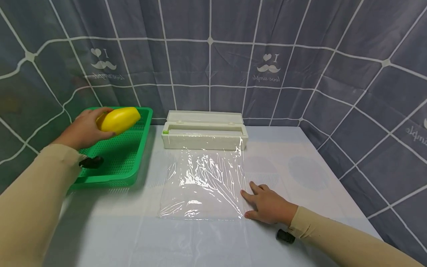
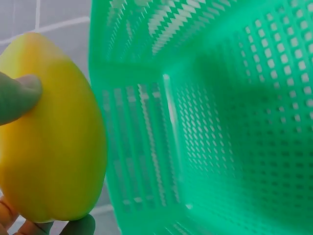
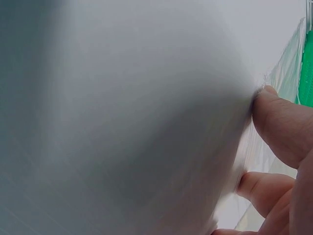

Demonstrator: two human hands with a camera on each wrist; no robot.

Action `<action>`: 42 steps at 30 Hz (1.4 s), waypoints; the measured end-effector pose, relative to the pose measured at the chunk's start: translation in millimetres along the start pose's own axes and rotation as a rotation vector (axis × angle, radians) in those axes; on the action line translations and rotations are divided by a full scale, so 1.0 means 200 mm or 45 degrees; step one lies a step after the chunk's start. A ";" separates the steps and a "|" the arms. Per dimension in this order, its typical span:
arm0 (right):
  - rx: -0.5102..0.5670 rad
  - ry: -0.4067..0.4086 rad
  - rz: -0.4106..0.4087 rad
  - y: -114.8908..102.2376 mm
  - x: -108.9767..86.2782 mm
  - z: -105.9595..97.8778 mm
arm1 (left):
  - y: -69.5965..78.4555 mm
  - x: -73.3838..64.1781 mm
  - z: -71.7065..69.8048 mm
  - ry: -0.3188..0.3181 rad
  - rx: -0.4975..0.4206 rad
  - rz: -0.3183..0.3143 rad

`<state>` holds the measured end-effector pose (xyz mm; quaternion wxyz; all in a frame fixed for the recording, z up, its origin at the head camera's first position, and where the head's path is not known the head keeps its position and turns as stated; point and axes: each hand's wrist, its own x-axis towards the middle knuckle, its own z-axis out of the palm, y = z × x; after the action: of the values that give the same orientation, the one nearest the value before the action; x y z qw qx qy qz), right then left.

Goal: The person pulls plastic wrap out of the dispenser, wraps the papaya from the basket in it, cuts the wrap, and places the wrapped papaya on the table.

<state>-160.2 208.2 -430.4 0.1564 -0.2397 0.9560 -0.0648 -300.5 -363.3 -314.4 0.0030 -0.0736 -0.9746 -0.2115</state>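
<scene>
My left hand (image 1: 90, 126) grips a smooth yellow oblong fruit (image 1: 121, 119) above the far part of a green plastic basket (image 1: 144, 148). In the left wrist view the thumb lies across the fruit (image 2: 58, 142), with fingertips under its lower end. A sheet of clear cling film (image 1: 203, 185) lies flat and wrinkled on the table, drawn out from a white dispenser box (image 1: 205, 142) with its lid raised. My right hand (image 1: 268, 204) rests on the table at the film's right edge, fingers spread. Its thumb and fingertips touch down in the right wrist view.
A pale cloth with faint patterns covers the table (image 1: 186, 244). Grey curtain (image 1: 230, 63) with white grid lines stands behind and on both sides. The basket has perforated walls and sits at the left, with the dispenser at the back middle.
</scene>
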 end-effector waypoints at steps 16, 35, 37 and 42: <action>0.012 0.008 -0.013 0.00 0.00 0.00 | 0.54 -0.04 0.17 -0.024 0.019 0.277; -0.008 0.003 -0.012 0.01 0.00 0.00 | 0.88 -0.08 0.69 -0.145 -0.022 0.523; 0.000 -0.003 -0.010 0.01 -0.01 -0.01 | 0.90 -0.09 0.73 -0.165 -0.028 0.523; 0.009 -0.009 -0.013 0.01 -0.01 -0.02 | 0.93 -0.09 0.81 -0.223 -0.018 0.537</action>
<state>-160.7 210.3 -427.5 0.1603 -0.2444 0.9539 -0.0682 -251.3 -132.0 -386.6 -0.0380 -0.2940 -0.9326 -0.2059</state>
